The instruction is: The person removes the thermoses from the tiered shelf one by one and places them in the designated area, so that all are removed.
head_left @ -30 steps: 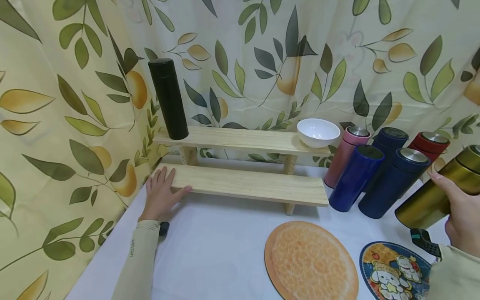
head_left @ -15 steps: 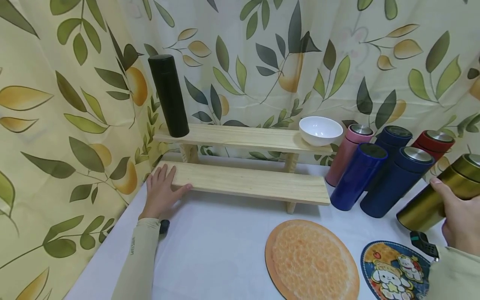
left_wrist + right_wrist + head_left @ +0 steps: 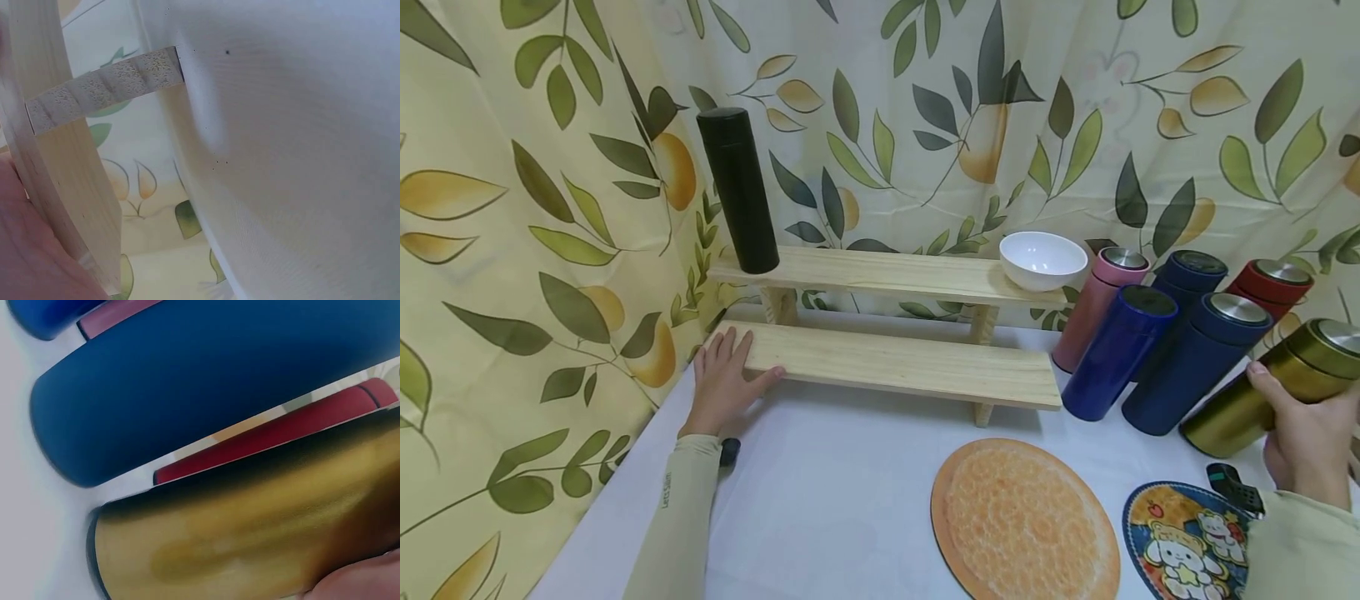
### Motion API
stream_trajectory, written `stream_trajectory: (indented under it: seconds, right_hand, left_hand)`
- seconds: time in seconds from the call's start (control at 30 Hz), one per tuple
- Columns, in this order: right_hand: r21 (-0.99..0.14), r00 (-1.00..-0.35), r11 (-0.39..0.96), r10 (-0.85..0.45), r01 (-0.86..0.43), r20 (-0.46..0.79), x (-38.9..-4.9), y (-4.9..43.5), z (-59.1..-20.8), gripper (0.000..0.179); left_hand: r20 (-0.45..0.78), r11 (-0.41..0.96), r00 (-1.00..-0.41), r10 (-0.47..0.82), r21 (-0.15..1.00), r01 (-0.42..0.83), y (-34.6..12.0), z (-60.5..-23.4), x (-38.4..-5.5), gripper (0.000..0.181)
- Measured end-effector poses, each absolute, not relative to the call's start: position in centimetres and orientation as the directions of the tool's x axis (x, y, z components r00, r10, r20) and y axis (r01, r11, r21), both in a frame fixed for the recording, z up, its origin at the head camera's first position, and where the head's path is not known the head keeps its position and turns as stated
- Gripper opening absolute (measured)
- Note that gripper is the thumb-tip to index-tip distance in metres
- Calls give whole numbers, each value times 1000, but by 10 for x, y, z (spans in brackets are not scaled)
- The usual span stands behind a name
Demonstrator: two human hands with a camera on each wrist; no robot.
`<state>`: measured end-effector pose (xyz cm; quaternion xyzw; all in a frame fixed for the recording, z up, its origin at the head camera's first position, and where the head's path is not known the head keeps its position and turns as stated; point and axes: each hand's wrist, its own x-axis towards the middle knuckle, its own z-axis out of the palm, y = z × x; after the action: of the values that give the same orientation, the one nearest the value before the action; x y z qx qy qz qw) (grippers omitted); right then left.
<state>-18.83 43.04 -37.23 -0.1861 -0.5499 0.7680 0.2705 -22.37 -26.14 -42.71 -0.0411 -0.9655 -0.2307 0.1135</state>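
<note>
In the head view my left hand [image 3: 724, 383] rests on the left end of the lower wooden shelf [image 3: 895, 358], fingers spread over its top and thumb along the front edge. The left wrist view shows the palm [image 3: 37, 244] against the plank's edge, with a support leg [image 3: 106, 90] below. My right hand [image 3: 1311, 437] grips a gold thermos bottle [image 3: 1247, 408] at the right, the thumb across its near side. In the right wrist view the gold bottle lies beside a dark blue bottle [image 3: 187, 400] and a red one [image 3: 269, 440]. Its far fingers are hidden.
A black bottle [image 3: 741, 196] and a white bowl [image 3: 1042, 261] stand on the upper shelf [image 3: 887, 271]. Pink [image 3: 1097, 304], blue [image 3: 1116, 354], navy [image 3: 1198, 362] and red [image 3: 1270, 287] bottles crowd the right. A round tan mat [image 3: 1022, 517] and a cartoon mat [image 3: 1183, 542] lie in front.
My right hand and the gold bottle have shifted slightly left and down in the view. The left hand stays on the lower shelf.
</note>
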Motion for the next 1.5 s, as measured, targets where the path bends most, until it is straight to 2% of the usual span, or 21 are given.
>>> stream_trajectory:
  seconds: [0.2,0.37,0.6,0.77,0.9,1.03,1.23,1.37,1.5]
  right_hand:
    - [-968,-799,-193,601,-162,14,-193,429,-377,95]
    - [-975,-780,-144,624,-168,42,-198,430,-379,94]
    - [-975,-764,-158,645,-159,20,-197,431,-380,95]
    - [-965,-731,-149,680,-215,58,-195,432,-380,95]
    - [-978,-726,-101,685,-184,66,-194,432,-380,93]
    - [-989,-740,-26,667,-146,92,-195,433,-380,90]
    - [-995,-768,-27,638,-98,58,-191,438,-383,87]
    - [-997,-834,14,547,-75,70,-187,450,-392,81]
    - [-982,-911,180,412,58,22,-182,466,-404,73]
  left_hand:
    - [231,893,-972,29,432,129,-263,-427,-222,100]
    - [235,888,-972,25,442,129,-261,-427,-224,100]
    - [223,891,-974,22,439,121,-260,-427,-223,99]
    - [225,889,-974,26,440,126,-260,-427,-223,100]
    - [211,892,-977,30,435,121,-261,-429,-222,100]
    - [225,892,-974,32,433,129,-263,-429,-224,99]
    - [218,896,-976,23,429,117,-264,-428,-226,99]
    - [210,893,-977,18,436,110,-263,-427,-226,100]
    - [219,891,-975,19,439,116,-263,-427,-226,100]
